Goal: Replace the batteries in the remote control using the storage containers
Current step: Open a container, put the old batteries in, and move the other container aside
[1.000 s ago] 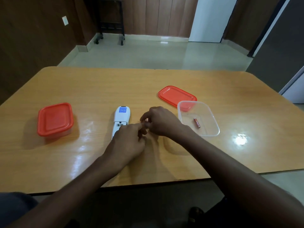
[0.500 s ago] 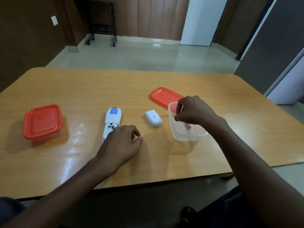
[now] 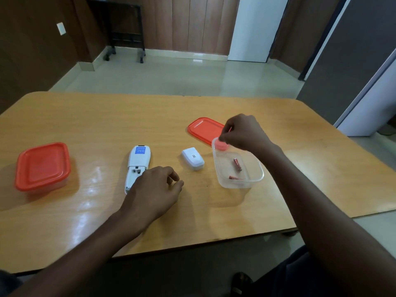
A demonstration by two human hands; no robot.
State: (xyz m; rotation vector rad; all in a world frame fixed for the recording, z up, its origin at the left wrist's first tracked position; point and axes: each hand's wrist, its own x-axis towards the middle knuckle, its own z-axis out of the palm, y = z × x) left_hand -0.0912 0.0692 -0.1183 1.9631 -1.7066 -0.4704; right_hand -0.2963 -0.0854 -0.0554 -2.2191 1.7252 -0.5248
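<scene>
The white remote (image 3: pixel 139 161) lies face down on the wooden table (image 3: pixel 107 116), its battery bay uncovered. Its white battery cover (image 3: pixel 192 161) rests just to the right. My left hand (image 3: pixel 154 189) sits on the table against the remote's near end, fingers loosely curled and holding nothing. A clear open container (image 3: pixel 260 170) on the right holds two red batteries (image 3: pixel 237 164) (image 3: pixel 235 178). My right hand (image 3: pixel 244 131) hovers over its far left corner with fingertips pinched together and nothing visible between them.
The container's red lid (image 3: pixel 203 129) lies flat behind it, partly under my right hand. A second container with its red lid on (image 3: pixel 42 166) stands at the left. A black wheeled stand (image 3: pixel 126 39) is on the floor beyond the table.
My right hand went from the remote to the clear container, which now holds two batteries instead of one. The battery cover now lies uncovered on the table. My left hand stayed beside the remote.
</scene>
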